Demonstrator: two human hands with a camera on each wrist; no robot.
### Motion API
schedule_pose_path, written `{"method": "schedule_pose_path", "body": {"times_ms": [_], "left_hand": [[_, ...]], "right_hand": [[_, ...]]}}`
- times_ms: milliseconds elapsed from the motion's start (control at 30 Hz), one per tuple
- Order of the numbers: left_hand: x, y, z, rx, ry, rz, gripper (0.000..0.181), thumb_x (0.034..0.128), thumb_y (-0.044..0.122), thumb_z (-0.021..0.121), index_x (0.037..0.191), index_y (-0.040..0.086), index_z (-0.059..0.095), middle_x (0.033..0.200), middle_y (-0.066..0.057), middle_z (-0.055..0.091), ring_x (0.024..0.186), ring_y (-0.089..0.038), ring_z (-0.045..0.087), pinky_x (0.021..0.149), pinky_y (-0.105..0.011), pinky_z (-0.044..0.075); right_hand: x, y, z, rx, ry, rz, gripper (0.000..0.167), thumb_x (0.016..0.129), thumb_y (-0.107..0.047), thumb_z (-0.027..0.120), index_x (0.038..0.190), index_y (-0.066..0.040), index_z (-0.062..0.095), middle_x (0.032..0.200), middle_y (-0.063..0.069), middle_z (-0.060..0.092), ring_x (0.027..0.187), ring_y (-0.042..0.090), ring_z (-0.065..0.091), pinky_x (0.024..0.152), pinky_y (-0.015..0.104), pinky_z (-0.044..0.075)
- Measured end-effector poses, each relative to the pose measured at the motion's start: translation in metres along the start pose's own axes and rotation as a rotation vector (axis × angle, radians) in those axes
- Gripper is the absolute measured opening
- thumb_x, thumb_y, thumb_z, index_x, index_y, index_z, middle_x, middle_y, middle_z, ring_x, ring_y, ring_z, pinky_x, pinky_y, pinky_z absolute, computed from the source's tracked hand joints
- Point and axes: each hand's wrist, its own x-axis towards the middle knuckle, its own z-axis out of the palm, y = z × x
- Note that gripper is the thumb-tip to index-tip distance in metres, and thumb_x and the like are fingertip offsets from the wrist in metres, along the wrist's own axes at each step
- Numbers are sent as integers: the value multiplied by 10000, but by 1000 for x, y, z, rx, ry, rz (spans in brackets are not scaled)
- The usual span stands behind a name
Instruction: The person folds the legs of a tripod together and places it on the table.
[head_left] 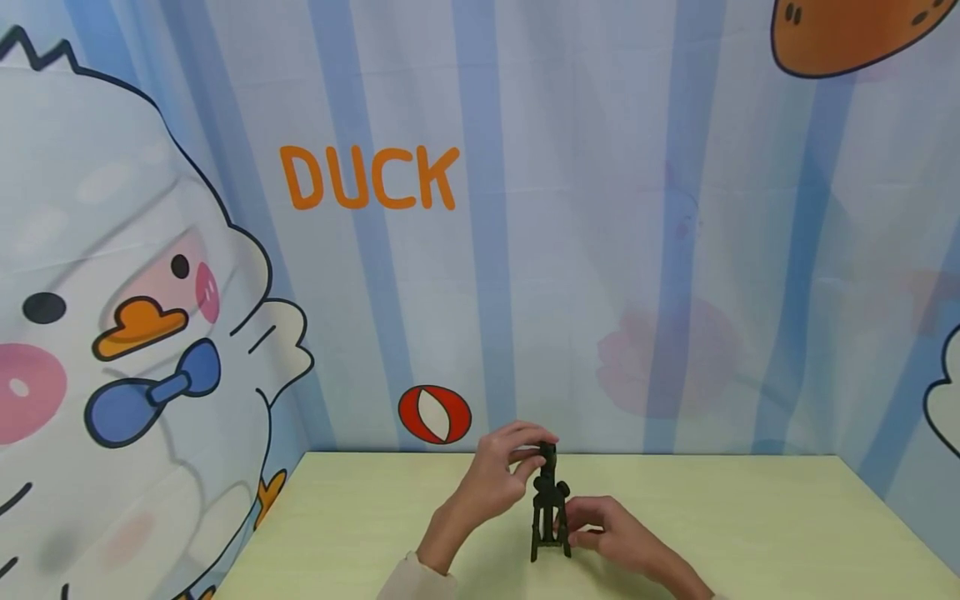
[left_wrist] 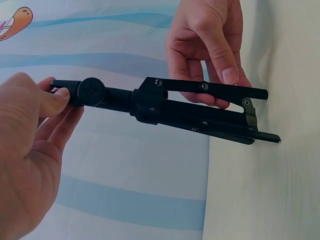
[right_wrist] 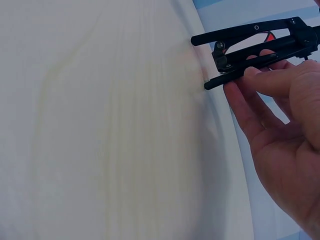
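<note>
A small black tripod point(head_left: 547, 525) is upright over the table, its legs slightly spread and pointing down. My left hand point(head_left: 491, 473) pinches its top end; in the left wrist view that hand point(left_wrist: 30, 155) has thumb and fingers at the head, just beyond a round knob point(left_wrist: 92, 92). Lower down, my right hand point(head_left: 611, 532) grips one leg from the right side. The right wrist view shows the thumb and fingers of the right hand point(right_wrist: 287, 117) on that leg near its foot. Whether the feet touch the tabletop, I cannot tell.
The pale yellow table point(head_left: 360, 517) extends to both sides of the hands. Behind it hangs a light blue striped backdrop point(head_left: 570, 250) with a printed duck point(head_left: 135, 400), orange lettering and a red-and-white ball point(head_left: 435, 414).
</note>
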Motion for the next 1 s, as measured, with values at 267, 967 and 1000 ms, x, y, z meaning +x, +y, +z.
{"method": "schedule_pose_path", "body": {"times_ms": [267,967,1000], "left_hand": [[0,0,0,-8,-5,13,340,962,-130,642,1222,76,719,1228,-68,652,1125,-182,673,974,-268,556],[7,7,-7,68,-98,-7,293,984,-43,670,1252,70,699,1241,-82,648,1132,-162,657,956,-233,559],[9,8,-9,74,-118,-9,288,987,-32,671,1256,68,696,1244,-81,646,1128,-160,658,959,-239,559]], "right_hand": [[2,4,0,-22,-11,-48,180,932,30,688,1112,37,697,1018,152,727,955,200,711,873,314,589],[-1,3,1,-33,25,49,194,955,-36,722,1134,24,679,1027,89,707,946,210,713,834,293,588],[-1,3,1,-40,31,61,203,953,-49,733,1135,21,677,1028,82,707,943,206,716,824,289,588]]}}
